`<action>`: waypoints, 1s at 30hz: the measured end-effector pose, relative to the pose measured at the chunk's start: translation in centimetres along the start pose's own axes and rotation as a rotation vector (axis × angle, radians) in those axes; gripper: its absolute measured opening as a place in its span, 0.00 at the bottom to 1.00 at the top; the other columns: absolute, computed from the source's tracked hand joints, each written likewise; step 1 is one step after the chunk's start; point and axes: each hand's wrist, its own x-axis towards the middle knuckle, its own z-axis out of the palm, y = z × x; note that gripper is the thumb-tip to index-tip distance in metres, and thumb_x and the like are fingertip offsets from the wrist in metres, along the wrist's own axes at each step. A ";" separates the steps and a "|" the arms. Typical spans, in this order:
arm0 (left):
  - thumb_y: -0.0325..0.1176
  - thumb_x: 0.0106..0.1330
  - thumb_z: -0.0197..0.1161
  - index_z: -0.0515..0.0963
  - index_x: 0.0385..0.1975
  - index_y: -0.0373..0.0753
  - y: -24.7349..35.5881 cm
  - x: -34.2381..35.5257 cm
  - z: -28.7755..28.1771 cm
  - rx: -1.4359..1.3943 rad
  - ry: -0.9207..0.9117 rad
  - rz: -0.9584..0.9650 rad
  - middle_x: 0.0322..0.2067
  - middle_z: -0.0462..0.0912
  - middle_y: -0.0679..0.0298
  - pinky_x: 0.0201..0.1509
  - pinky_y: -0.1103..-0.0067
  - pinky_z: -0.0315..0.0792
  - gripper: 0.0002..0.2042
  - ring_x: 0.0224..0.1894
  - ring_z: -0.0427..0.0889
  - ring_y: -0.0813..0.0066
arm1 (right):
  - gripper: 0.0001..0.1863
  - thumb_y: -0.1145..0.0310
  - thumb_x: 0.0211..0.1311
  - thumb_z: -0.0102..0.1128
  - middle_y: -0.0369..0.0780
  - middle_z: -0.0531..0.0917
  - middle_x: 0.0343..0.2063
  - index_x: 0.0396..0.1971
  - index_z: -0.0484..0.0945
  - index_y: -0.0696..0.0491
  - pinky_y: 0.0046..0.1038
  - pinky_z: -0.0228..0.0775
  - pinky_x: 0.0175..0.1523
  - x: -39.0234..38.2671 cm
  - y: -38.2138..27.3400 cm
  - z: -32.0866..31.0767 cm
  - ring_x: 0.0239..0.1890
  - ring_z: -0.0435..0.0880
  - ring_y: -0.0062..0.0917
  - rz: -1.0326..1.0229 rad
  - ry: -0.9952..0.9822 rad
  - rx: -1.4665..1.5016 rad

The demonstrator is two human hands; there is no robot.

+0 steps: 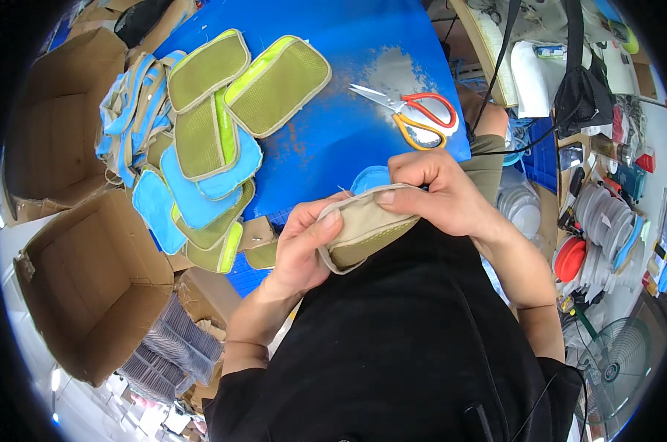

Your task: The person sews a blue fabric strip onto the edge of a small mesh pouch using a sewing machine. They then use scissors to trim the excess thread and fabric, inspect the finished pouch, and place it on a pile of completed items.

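Observation:
Close in front of my body, a sewn fabric piece (369, 220) with a beige panel, olive mesh and piped edge is stretched between both hands. My left hand (305, 239) is closed on its left end, thumb lying on top. At the other end, my right hand (438, 193) pinches the upper edge between thumb and bent fingers. A bit of blue cloth (371, 178) shows just behind the held piece. To the left lies a loose pile of similar olive mesh pieces (280, 85), some with bright yellow-green strips, others with blue cloth backs (193, 193).
Scissors (407, 112) with red and yellow handles lie part-open on the blue table (311, 166). Blue-and-beige straps (136, 110) are bunched beside the pile. Two cardboard boxes (90, 283) stand on the left. Shelves with stacked lids (602, 228) and a fan (612, 368) are at the right.

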 end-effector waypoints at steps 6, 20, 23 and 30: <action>0.36 0.70 0.66 0.83 0.44 0.31 1.7 1.5 -1.5 0.374 -0.069 0.123 0.36 0.79 0.71 0.44 0.83 0.69 0.13 0.39 0.76 0.85 | 0.19 0.67 0.67 0.69 0.33 0.69 0.18 0.19 0.74 0.59 0.28 0.56 0.30 0.6 0.3 0.0 0.24 0.66 0.18 -0.083 0.133 -0.258; 0.28 0.70 0.67 0.75 0.62 0.32 11.8 13.3 -3.3 0.485 0.659 1.003 0.61 0.77 0.56 0.66 0.73 0.72 0.21 0.60 0.79 0.68 | 0.33 0.71 0.57 0.73 0.51 0.75 0.56 0.62 0.72 0.58 0.39 0.70 0.64 0.8 7.5 -5.8 0.58 0.76 0.47 -0.069 0.559 -1.088; 0.23 0.69 0.67 0.76 0.63 0.36 7.7 13.0 -1.7 0.582 0.385 0.871 0.61 0.78 0.57 0.60 0.76 0.76 0.22 0.62 0.78 0.70 | 0.32 0.70 0.55 0.74 0.49 0.78 0.50 0.61 0.72 0.58 0.39 0.74 0.58 0.9 8.3 -5.4 0.52 0.80 0.45 -0.100 0.491 -1.223; 0.20 0.64 0.70 0.76 0.64 0.38 8.4 16.8 3.6 0.735 0.297 1.155 0.58 0.74 0.58 0.53 0.76 0.81 0.26 0.57 0.80 0.70 | 0.37 0.75 0.55 0.70 0.47 0.84 0.35 0.66 0.66 0.55 0.36 0.78 0.44 1.6 7.3 -5.8 0.35 0.85 0.39 0.223 0.430 -0.831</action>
